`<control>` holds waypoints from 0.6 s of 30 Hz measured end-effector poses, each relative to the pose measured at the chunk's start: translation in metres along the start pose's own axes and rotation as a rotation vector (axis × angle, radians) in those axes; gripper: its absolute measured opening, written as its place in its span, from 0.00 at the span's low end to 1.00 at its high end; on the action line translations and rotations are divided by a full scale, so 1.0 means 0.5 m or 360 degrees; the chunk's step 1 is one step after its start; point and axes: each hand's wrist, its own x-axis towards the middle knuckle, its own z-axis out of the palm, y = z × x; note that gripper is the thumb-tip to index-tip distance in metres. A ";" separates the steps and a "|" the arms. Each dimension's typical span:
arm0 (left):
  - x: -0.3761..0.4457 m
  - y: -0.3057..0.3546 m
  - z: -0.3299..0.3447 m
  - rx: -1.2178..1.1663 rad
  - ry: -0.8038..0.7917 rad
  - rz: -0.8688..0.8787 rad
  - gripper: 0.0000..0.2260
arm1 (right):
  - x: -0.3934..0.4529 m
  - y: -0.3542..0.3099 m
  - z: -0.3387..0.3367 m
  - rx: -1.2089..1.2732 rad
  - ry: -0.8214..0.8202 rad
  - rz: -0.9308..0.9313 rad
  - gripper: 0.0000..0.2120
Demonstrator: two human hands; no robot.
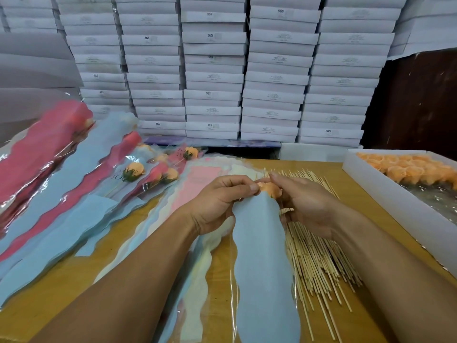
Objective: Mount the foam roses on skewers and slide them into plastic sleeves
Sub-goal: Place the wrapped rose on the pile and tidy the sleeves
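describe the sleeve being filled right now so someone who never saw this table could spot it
On the wooden table, left of the loose skewers, two hands meet. The left hand and right hand hold a pale blue sleeve with an orange rose at its mouth. It alone is lifted, running toward the camera.

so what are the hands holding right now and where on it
Both hands, left hand and right hand, hold the blue sleeve at its top opening, fingers pinching around the orange foam rose there.

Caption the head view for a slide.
Both hands, left and right, ease an orange foam rose into a pale blue plastic sleeve beside loose bamboo skewers.
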 end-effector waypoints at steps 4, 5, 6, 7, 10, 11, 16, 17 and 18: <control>0.001 0.000 0.001 0.0067 0.0053 0.0023 0.07 | 0.000 0.000 0.003 -0.0043 -0.0015 -0.0016 0.19; 0.002 0.000 0.001 0.0069 0.0070 0.0033 0.07 | 0.000 0.000 0.003 -0.0042 -0.0011 -0.0012 0.20; 0.002 -0.001 0.002 0.0069 0.0086 0.0041 0.07 | 0.000 -0.001 0.004 -0.0043 -0.0006 0.0000 0.20; 0.002 -0.002 0.002 0.0073 0.0100 0.0047 0.07 | 0.000 -0.001 0.004 -0.0042 -0.0003 0.0014 0.20; 0.004 -0.005 0.001 0.0079 0.0112 0.0069 0.05 | -0.001 0.000 0.005 -0.0031 -0.0028 0.0038 0.21; 0.004 -0.006 0.001 0.0072 0.0115 0.0077 0.04 | -0.003 0.000 0.006 -0.0027 -0.0058 0.0037 0.21; 0.006 -0.009 0.002 0.0055 0.0124 0.0086 0.05 | -0.009 -0.001 0.003 0.0001 -0.0278 0.0038 0.27; 0.008 -0.010 0.002 0.0053 0.0123 0.0086 0.05 | -0.008 0.001 0.000 0.0029 -0.0301 0.0052 0.24; 0.009 -0.011 0.001 0.0055 0.0118 0.0081 0.06 | -0.007 0.001 -0.002 0.0056 -0.0311 0.0062 0.19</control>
